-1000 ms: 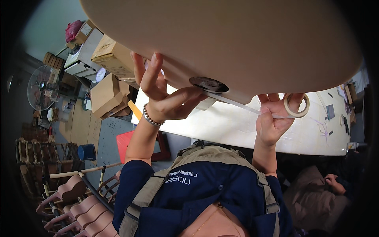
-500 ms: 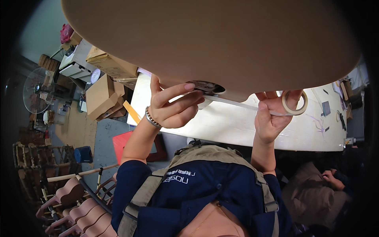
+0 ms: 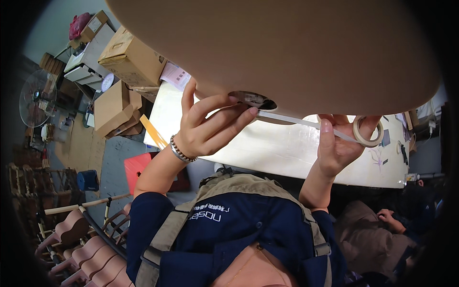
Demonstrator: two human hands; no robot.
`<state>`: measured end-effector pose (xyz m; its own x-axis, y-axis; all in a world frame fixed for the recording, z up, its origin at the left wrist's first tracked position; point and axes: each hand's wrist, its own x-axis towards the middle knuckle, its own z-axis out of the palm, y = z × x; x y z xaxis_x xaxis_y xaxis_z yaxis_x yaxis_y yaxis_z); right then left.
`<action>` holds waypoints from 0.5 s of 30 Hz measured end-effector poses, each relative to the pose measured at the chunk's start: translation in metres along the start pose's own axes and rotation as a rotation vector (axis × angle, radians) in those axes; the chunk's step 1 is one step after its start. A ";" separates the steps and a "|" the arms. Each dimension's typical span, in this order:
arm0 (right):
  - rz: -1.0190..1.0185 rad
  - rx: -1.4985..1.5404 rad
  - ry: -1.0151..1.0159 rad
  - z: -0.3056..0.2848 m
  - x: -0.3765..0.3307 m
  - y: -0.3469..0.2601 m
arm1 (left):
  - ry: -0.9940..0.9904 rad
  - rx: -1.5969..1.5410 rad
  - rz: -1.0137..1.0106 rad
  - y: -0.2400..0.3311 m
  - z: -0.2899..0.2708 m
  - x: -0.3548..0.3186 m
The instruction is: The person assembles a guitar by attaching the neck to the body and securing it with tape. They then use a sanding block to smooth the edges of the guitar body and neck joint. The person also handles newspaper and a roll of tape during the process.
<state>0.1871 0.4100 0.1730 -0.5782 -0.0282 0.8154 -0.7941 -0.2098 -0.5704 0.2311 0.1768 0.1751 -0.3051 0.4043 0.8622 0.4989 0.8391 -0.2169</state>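
A large, smooth tan body (image 3: 287, 57) with a rounded edge fills the top of the view, a dark oval opening (image 3: 254, 100) in its near side. At the lower rim of that opening, the fingertips of my left hand (image 3: 210, 122) close on the end of a pale tape strip (image 3: 289, 119); one finger points up against the body. The strip runs taut to the right, passing under the thumb of my right hand (image 3: 338, 148). That hand grips the roll of masking tape (image 3: 380, 136), with fingers through its ring and partly hidden behind the body.
Below the body stretches a white-covered table (image 3: 282, 155). Cardboard boxes (image 3: 136, 57) and a fan (image 3: 37, 94) stand at left. Several pink guitar-shaped bodies (image 3: 91, 256) hang on a rack at lower left. Another person's hand (image 3: 391, 221) rests at lower right.
The tan body has shifted slightly right and tilted within the view. My right hand and the roll sit further right and lower; my left fingertips have moved right along the opening's rim.
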 end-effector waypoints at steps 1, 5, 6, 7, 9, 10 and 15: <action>-0.004 0.005 0.003 -0.001 -0.001 0.001 | 0.003 0.008 0.002 0.000 0.000 0.001; 0.002 0.002 0.018 -0.005 -0.002 0.000 | 0.004 0.019 -0.009 0.007 -0.001 0.001; 0.009 -0.004 0.022 -0.007 -0.002 -0.001 | 0.014 0.015 -0.014 0.009 0.000 0.002; 0.004 -0.033 0.022 -0.008 -0.003 -0.001 | 0.023 0.006 -0.016 0.010 0.001 0.002; -0.004 -0.092 0.022 -0.011 -0.004 -0.001 | 0.039 -0.006 -0.023 0.010 0.003 0.003; -0.022 -0.100 0.012 -0.010 -0.003 -0.002 | 0.047 -0.009 -0.026 0.010 0.003 0.004; -0.063 -0.130 -0.024 -0.008 0.004 -0.007 | 0.073 -0.017 -0.026 0.009 0.005 0.003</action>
<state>0.1892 0.4189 0.1798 -0.5228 -0.0424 0.8514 -0.8473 -0.0840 -0.5245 0.2303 0.1873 0.1739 -0.2583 0.3544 0.8987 0.5059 0.8421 -0.1867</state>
